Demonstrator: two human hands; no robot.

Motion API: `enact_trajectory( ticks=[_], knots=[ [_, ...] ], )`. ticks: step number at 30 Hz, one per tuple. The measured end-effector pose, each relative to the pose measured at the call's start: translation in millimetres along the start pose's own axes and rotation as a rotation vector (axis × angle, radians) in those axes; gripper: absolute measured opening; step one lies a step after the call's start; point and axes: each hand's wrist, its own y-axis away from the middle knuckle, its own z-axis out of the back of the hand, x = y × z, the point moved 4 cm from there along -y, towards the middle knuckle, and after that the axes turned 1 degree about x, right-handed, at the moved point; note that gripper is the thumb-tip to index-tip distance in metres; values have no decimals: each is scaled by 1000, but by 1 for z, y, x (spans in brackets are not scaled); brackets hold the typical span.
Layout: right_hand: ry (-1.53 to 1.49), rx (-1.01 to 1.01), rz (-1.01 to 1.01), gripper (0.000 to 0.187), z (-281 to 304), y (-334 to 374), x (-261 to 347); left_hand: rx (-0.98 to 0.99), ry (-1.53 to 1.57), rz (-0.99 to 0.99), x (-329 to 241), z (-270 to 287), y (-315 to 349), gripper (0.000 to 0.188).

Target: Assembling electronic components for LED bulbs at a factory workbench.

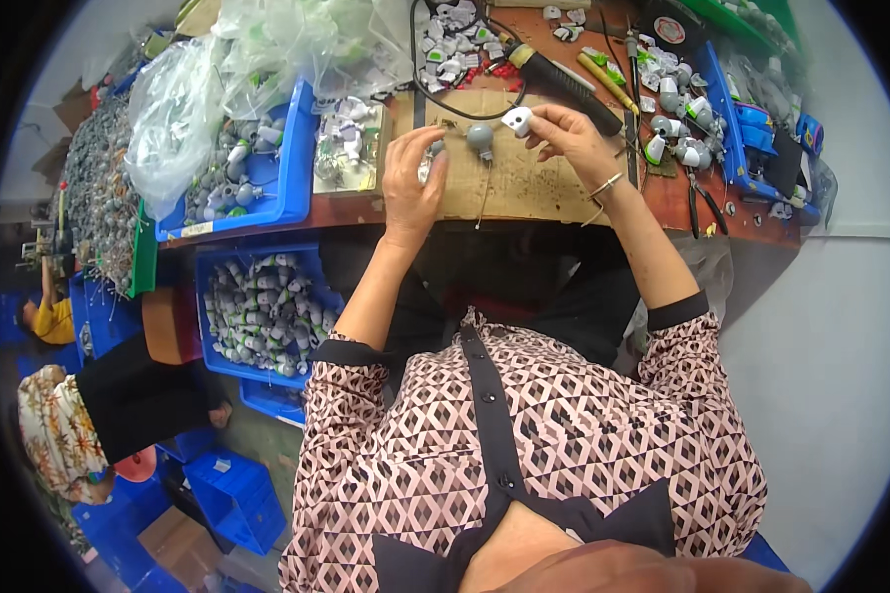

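My right hand (576,146) pinches a small white plastic part (517,122) with dark holes between thumb and fingertips, raised over the worn cardboard mat (534,193). To its left my left hand (412,188) is curled around a small grey-and-white plastic part (436,148), mostly hidden by the fingers. Between the two hands lies a round grey piece (480,136) on the mat, and a thin wire runs from it toward the table's front edge. Neither hand touches that piece.
Behind the mat are a black-handled tool (564,84) with a cable and loose white parts (455,44). Pliers (707,206) lie at right beside grey-and-white parts (690,150). Blue trays (302,163) stand left, one lower tray (208,341) full of parts. Another person (64,425) sits at far left.
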Motion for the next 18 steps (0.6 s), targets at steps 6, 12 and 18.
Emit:
enact_trajectory(
  ticks=[6, 12, 18],
  knots=[
    [-65, 72, 97, 24, -43, 27, -8, 130, 556, 323, -28, -28, 3, 25],
    [-173, 71, 67, 21, -56, 38, -17, 223, 734, 422, -25, -38, 16, 19],
    [-253, 42, 15, 24, -69, 35, -31, 220, 923, 569, -18, -46, 23, 20]
  ],
)
